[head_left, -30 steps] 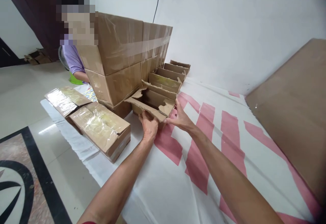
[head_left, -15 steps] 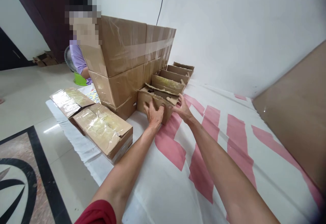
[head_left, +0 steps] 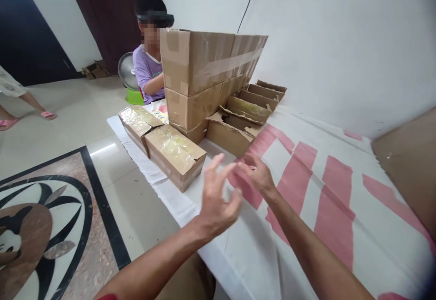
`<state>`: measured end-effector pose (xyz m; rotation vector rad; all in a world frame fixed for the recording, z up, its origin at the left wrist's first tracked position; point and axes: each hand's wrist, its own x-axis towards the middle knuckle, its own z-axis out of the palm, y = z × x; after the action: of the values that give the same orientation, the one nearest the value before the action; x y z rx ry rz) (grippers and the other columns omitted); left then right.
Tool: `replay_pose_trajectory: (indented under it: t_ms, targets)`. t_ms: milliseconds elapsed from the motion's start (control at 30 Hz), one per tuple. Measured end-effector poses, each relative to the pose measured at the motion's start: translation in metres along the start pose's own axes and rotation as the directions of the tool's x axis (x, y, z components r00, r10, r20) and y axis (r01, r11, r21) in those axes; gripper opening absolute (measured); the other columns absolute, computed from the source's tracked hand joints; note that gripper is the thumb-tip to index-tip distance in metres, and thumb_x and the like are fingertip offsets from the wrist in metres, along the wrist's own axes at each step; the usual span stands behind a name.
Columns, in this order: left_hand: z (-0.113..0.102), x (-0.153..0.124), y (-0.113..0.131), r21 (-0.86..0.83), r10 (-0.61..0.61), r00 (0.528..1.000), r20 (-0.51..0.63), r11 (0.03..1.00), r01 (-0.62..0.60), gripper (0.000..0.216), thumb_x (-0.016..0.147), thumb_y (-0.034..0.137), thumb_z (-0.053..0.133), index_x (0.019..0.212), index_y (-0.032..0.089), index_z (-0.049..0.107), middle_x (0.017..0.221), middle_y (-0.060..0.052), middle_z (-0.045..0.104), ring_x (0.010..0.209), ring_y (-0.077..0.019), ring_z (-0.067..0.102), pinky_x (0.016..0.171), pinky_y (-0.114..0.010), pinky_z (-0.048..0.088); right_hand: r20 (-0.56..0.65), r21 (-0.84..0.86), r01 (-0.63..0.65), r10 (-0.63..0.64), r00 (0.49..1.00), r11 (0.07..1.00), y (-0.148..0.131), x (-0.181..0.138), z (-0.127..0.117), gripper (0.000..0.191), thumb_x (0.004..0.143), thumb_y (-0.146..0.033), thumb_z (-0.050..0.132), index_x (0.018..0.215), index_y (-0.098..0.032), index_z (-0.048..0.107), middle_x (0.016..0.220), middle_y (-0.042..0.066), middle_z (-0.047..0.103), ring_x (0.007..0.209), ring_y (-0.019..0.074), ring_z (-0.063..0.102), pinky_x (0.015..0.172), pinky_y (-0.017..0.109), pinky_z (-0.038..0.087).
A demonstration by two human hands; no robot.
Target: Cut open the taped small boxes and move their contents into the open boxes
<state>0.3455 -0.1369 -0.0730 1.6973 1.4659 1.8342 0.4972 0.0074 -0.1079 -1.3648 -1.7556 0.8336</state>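
My left hand is raised over the near edge of the cloth-covered table, its fingers spread and empty, slightly smeared by motion. My right hand hovers beside it with loosely bent fingers and a gap between them; I make out nothing in it. Just beyond both hands stands an open-topped cardboard box with torn flaps, touched by neither. Behind it more open boxes run in a row toward the wall. Left of my hands lie two low, taped cardboard boxes, end to end.
Taped cartons are stacked two high or more beside the open row. Behind them sits a person in a purple shirt, near a fan. A white cloth with pink shapes covers the table. A brown panel stands at right.
Both hands have let go of the nearest open box and drawn back toward me. The view has swung left, bringing in another person's legs at the far left.
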Motion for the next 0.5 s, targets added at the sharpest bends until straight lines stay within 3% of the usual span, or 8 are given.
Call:
replay_pose_trajectory:
  t_ms: [67, 167, 233, 300, 400, 500]
  targets:
    - [-0.048, -0.009, -0.011, 0.103, 0.044, 0.979, -0.197, 0.994, -0.023, 0.054, 0.090, 0.018, 0.061, 0.143, 0.025, 0.056, 0.157, -0.015, 0.051, 0.152, -0.0313, 0.044, 0.128, -0.056, 0.032, 0.086, -0.002, 0.129, -0.128, 0.988, 0.992, -0.028, -0.022, 0.030, 0.094, 0.073, -0.064, 0.081, 0.151, -0.022, 0.052, 0.154, 0.017, 0.058, 0.143, 0.0382, 0.053, 0.120, 0.059, 0.042]
    - [-0.102, -0.004, -0.043, 0.161, -0.083, 0.919, -0.386, 0.975, 0.156, 0.055, 0.088, 0.020, 0.063, 0.142, 0.023, 0.056, 0.155, -0.016, 0.051, 0.151, -0.0328, 0.043, 0.127, -0.055, 0.033, 0.260, -0.047, 0.311, -0.289, 0.921, 0.949, -0.078, -0.037, 0.077, 0.127, 0.066, -0.066, 0.088, 0.168, -0.024, 0.026, 0.175, 0.018, 0.027, 0.161, 0.0385, 0.027, 0.128, 0.060, 0.028]
    - [-0.124, 0.001, -0.063, 0.133, -0.197, 0.880, -0.432, 0.951, 0.278, 0.056, 0.084, 0.022, 0.065, 0.140, 0.023, 0.057, 0.155, -0.016, 0.050, 0.150, -0.0339, 0.045, 0.126, -0.055, 0.035, 0.348, -0.126, 0.321, -0.261, 0.901, 0.939, -0.110, -0.037, 0.102, 0.136, 0.065, -0.066, 0.089, 0.171, -0.024, 0.015, 0.177, 0.021, 0.017, 0.163, 0.0410, 0.017, 0.128, 0.064, 0.025]
    - [-0.138, 0.005, -0.077, 0.097, -0.281, 0.853, -0.439, 0.929, 0.356, 0.059, 0.082, 0.025, 0.067, 0.139, 0.023, 0.057, 0.153, -0.016, 0.049, 0.147, -0.0346, 0.047, 0.124, -0.054, 0.037, 0.372, -0.215, 0.290, -0.196, 0.907, 0.933, -0.134, -0.035, 0.116, 0.132, 0.067, -0.060, 0.088, 0.171, -0.022, 0.015, 0.175, 0.023, 0.020, 0.162, 0.0435, 0.020, 0.125, 0.065, 0.027]
    - [-0.151, 0.004, -0.082, 0.046, -0.340, 0.836, -0.431, 0.917, 0.397, 0.062, 0.081, 0.029, 0.070, 0.141, 0.023, 0.056, 0.150, -0.016, 0.051, 0.142, -0.0338, 0.051, 0.122, -0.054, 0.040, 0.353, -0.278, 0.314, -0.208, 0.912, 0.908, -0.149, -0.039, 0.113, 0.120, 0.069, -0.048, 0.087, 0.167, -0.016, 0.026, 0.165, 0.023, 0.037, 0.153, 0.0419, 0.037, 0.124, 0.059, 0.031]
    - [-0.154, -0.005, -0.077, -0.006, -0.349, 0.850, -0.394, 0.926, 0.378, 0.069, 0.083, 0.036, 0.073, 0.147, 0.023, 0.052, 0.152, -0.015, 0.052, 0.143, -0.0330, 0.052, 0.122, -0.052, 0.040, 0.368, -0.257, 0.362, -0.255, 0.894, 0.896, -0.137, -0.065, 0.076, 0.118, 0.067, -0.045, 0.087, 0.166, -0.015, 0.030, 0.159, 0.021, 0.044, 0.148, 0.0393, 0.042, 0.124, 0.055, 0.034]
